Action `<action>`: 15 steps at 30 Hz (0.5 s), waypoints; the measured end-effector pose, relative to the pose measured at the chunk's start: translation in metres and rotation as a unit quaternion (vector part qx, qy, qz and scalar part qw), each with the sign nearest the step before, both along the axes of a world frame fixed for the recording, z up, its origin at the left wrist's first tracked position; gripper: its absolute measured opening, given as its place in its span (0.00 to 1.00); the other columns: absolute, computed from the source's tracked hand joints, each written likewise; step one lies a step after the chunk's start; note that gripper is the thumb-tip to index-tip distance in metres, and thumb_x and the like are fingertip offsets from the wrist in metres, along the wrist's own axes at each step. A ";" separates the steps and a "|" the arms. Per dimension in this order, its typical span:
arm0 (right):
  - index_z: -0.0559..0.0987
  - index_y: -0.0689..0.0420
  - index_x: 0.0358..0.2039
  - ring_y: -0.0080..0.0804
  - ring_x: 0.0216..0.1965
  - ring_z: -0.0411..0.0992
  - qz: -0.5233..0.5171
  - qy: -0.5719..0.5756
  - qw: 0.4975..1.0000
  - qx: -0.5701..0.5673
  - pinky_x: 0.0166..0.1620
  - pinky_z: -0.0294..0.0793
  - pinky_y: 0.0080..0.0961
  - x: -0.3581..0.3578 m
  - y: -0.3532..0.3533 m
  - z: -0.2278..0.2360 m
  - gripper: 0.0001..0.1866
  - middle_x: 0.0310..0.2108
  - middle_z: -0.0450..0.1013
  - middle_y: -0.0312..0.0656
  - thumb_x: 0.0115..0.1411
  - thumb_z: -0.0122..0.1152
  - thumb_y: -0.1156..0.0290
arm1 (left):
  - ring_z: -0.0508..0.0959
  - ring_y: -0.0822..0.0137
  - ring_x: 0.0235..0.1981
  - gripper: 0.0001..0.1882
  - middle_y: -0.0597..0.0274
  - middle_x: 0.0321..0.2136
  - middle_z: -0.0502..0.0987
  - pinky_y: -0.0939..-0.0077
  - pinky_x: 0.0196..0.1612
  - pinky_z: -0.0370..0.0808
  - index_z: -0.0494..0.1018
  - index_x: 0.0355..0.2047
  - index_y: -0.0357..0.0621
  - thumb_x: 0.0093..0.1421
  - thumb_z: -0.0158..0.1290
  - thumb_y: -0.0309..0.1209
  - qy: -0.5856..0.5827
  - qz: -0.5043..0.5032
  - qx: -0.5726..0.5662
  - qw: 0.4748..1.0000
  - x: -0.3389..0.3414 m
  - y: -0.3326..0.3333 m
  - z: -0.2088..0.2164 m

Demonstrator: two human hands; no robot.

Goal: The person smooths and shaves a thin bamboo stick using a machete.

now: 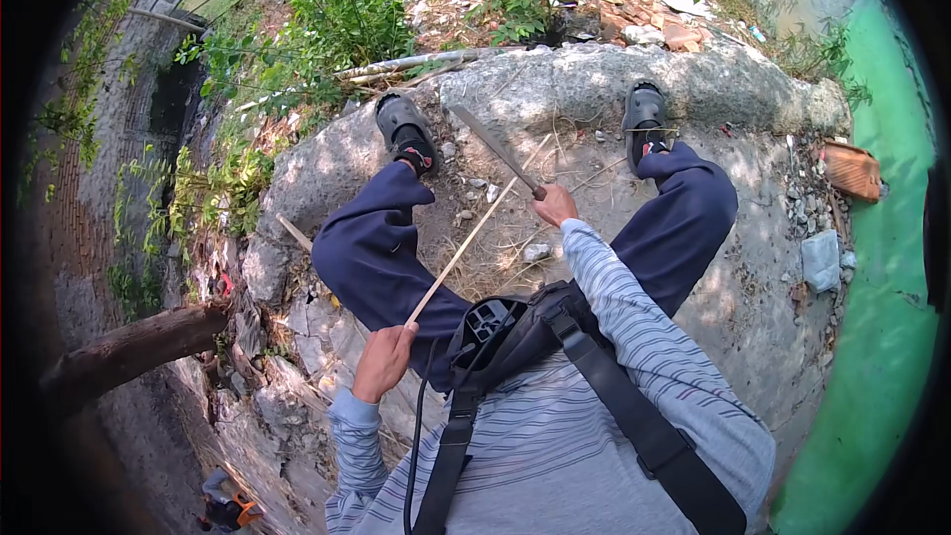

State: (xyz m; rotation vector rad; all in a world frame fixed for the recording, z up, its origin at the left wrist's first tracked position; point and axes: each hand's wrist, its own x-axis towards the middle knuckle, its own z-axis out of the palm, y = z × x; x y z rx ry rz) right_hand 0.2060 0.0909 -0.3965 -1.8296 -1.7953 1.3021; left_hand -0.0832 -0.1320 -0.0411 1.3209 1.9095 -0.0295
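My left hand [384, 362] is closed around the lower end of a thin, pale bamboo strip [458, 256], which slants up and to the right between my spread legs. In my right hand [557, 206] is the handle of a long-bladed knife [487, 142]. Its blade points up and to the left, toward my left foot. Strip and blade cross near the knife's handle; whether they touch I cannot tell. Thin pale shavings [482, 277] lie on the ground below them.
I sit with my shod feet against a rough concrete ledge [555, 89]. Leafy plants [337, 25] grow beyond it. A thick log [139, 352] juts in at left. At right are a broken orange brick [852, 170], a pale stone block [820, 260] and a green surface [882, 337].
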 end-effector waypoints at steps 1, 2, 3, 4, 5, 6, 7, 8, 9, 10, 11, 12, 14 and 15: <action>0.84 0.56 0.37 0.58 0.41 0.79 -0.024 -0.023 0.999 -0.005 0.45 0.78 0.47 0.011 -0.002 -0.013 0.17 0.36 0.81 0.56 0.52 0.62 0.59 | 0.73 0.32 0.28 0.26 0.33 0.22 0.71 0.45 0.33 0.66 0.72 0.27 0.29 0.74 0.45 0.41 0.000 -0.008 -0.005 1.000 0.000 -0.004 -0.001; 0.84 0.56 0.38 0.58 0.42 0.79 -0.044 -0.046 0.998 -0.009 0.46 0.78 0.47 0.015 -0.004 -0.020 0.18 0.37 0.81 0.57 0.51 0.62 0.58 | 0.73 0.32 0.28 0.26 0.33 0.22 0.71 0.45 0.33 0.66 0.72 0.27 0.29 0.74 0.45 0.41 -0.002 -0.005 -0.003 1.000 -0.003 -0.011 -0.009; 0.84 0.56 0.38 0.58 0.42 0.79 -0.039 -0.044 0.998 -0.008 0.46 0.78 0.47 0.011 -0.009 -0.021 0.18 0.37 0.81 0.57 0.51 0.62 0.58 | 0.74 0.32 0.29 0.25 0.33 0.22 0.72 0.44 0.33 0.66 0.73 0.27 0.29 0.74 0.46 0.42 -0.013 -0.016 0.018 1.000 -0.006 -0.018 -0.020; 0.84 0.57 0.37 0.58 0.41 0.79 -0.039 -0.038 0.998 -0.003 0.45 0.78 0.47 0.009 -0.015 -0.021 0.18 0.36 0.81 0.57 0.51 0.62 0.58 | 0.74 0.32 0.29 0.25 0.34 0.23 0.73 0.43 0.34 0.67 0.74 0.27 0.30 0.73 0.47 0.42 -0.025 -0.027 0.040 0.999 -0.009 -0.026 -0.032; 0.84 0.58 0.37 0.58 0.41 0.79 -0.041 -0.035 0.999 0.004 0.45 0.78 0.46 0.009 -0.019 -0.022 0.18 0.36 0.81 0.58 0.51 0.62 0.58 | 0.77 0.33 0.32 0.24 0.34 0.24 0.76 0.41 0.35 0.70 0.77 0.27 0.32 0.73 0.48 0.42 0.003 -0.041 0.052 0.998 -0.010 -0.031 -0.043; 0.84 0.58 0.37 0.58 0.41 0.79 -0.041 -0.039 0.998 0.006 0.45 0.78 0.46 0.006 -0.021 -0.019 0.18 0.36 0.81 0.58 0.51 0.62 0.58 | 0.77 0.33 0.32 0.24 0.34 0.24 0.76 0.41 0.35 0.70 0.77 0.27 0.32 0.73 0.48 0.42 0.000 -0.041 0.053 0.998 -0.006 -0.029 -0.044; 0.84 0.59 0.36 0.58 0.40 0.80 -0.052 -0.029 0.998 -0.007 0.45 0.78 0.46 -0.003 -0.022 -0.017 0.18 0.35 0.80 0.58 0.51 0.63 0.58 | 0.77 0.33 0.32 0.24 0.35 0.25 0.77 0.41 0.36 0.71 0.77 0.27 0.33 0.73 0.48 0.42 0.025 -0.030 0.060 0.997 0.001 -0.025 -0.043; 0.84 0.60 0.35 0.58 0.39 0.80 -0.063 -0.020 0.998 -0.020 0.44 0.78 0.45 -0.011 -0.026 -0.015 0.18 0.34 0.80 0.59 0.51 0.64 0.58 | 0.78 0.33 0.32 0.23 0.35 0.25 0.77 0.41 0.36 0.72 0.78 0.27 0.34 0.72 0.48 0.41 0.051 -0.019 0.066 0.996 0.007 -0.022 -0.042; 0.83 0.63 0.32 0.58 0.36 0.80 -0.069 0.015 0.997 0.033 0.41 0.77 0.45 -0.019 -0.029 -0.012 0.19 0.31 0.79 0.59 0.51 0.65 0.58 | 0.79 0.33 0.32 0.24 0.35 0.25 0.78 0.41 0.37 0.74 0.79 0.27 0.35 0.72 0.48 0.42 0.069 -0.022 0.068 0.995 0.010 -0.017 -0.040; 0.83 0.63 0.32 0.58 0.36 0.80 -0.069 0.013 0.997 0.037 0.41 0.77 0.45 -0.024 -0.023 -0.009 0.19 0.31 0.79 0.59 0.51 0.65 0.58 | 0.79 0.33 0.32 0.24 0.35 0.25 0.78 0.41 0.37 0.74 0.79 0.27 0.35 0.72 0.48 0.42 0.067 -0.022 0.071 0.995 0.012 -0.008 -0.040; 0.83 0.62 0.33 0.57 0.38 0.80 -0.039 0.032 0.998 0.022 0.42 0.77 0.46 -0.033 -0.021 -0.001 0.18 0.33 0.80 0.58 0.52 0.65 0.58 | 0.80 0.34 0.32 0.25 0.36 0.25 0.79 0.40 0.37 0.75 0.80 0.27 0.36 0.72 0.47 0.43 0.098 -0.021 0.076 0.992 0.012 -0.002 -0.040; 0.84 0.60 0.34 0.57 0.40 0.80 -0.010 0.053 0.999 0.005 0.42 0.77 0.47 -0.040 -0.022 0.008 0.17 0.34 0.80 0.57 0.52 0.64 0.59 | 0.80 0.34 0.31 0.25 0.36 0.25 0.79 0.40 0.38 0.76 0.80 0.27 0.36 0.72 0.47 0.43 0.130 -0.021 0.079 0.988 0.013 0.003 -0.039; 0.83 0.61 0.33 0.58 0.38 0.80 0.017 0.077 0.997 0.011 0.41 0.77 0.47 -0.056 -0.024 0.028 0.17 0.32 0.80 0.57 0.52 0.66 0.59 | 0.81 0.36 0.28 0.25 0.38 0.25 0.81 0.41 0.37 0.77 0.81 0.27 0.37 0.72 0.47 0.44 0.190 -0.062 0.095 0.975 0.006 0.011 -0.032; 0.82 0.62 0.31 0.58 0.37 0.79 0.038 0.103 0.994 0.018 0.40 0.76 0.47 -0.059 -0.024 0.032 0.17 0.31 0.79 0.57 0.52 0.67 0.59 | 0.82 0.37 0.28 0.25 0.39 0.24 0.81 0.41 0.36 0.77 0.81 0.25 0.38 0.72 0.47 0.44 0.210 -0.078 0.097 0.970 0.005 0.018 -0.026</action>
